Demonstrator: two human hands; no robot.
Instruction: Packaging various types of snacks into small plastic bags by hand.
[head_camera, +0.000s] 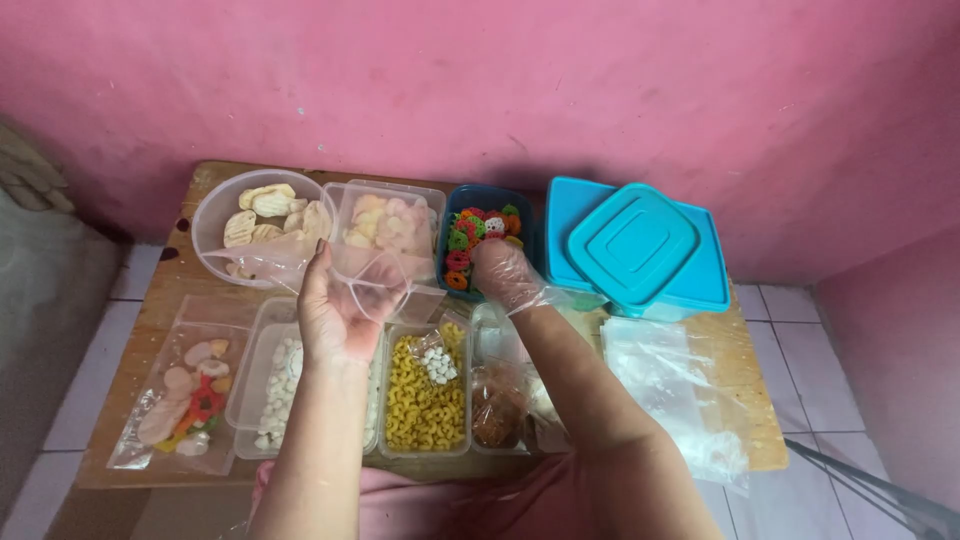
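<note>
A worn wooden table (150, 310) stands against a rough pink wall (500, 80). At its right end lie stacked square teal lids (640, 245), smooth plastic, with a heap of thin clear bags (670, 385) before them. A round clear tub (215, 215) holds ridged pale crackers; next to it are a rectangular tub of pinkish crackers (385, 215) and, nearer the person, a tub of curled yellow macaroni (420, 400). The left hand (335, 315), bare, pinches an empty clear plastic bag (375, 280) at its mouth; the limp bag's long axis runs sideways, its mouth opening toward the right. The right hand (505, 275), in a filmy plastic glove, has fingers bunched in the blue tub of small coloured ring crackers (480, 235).
</note>
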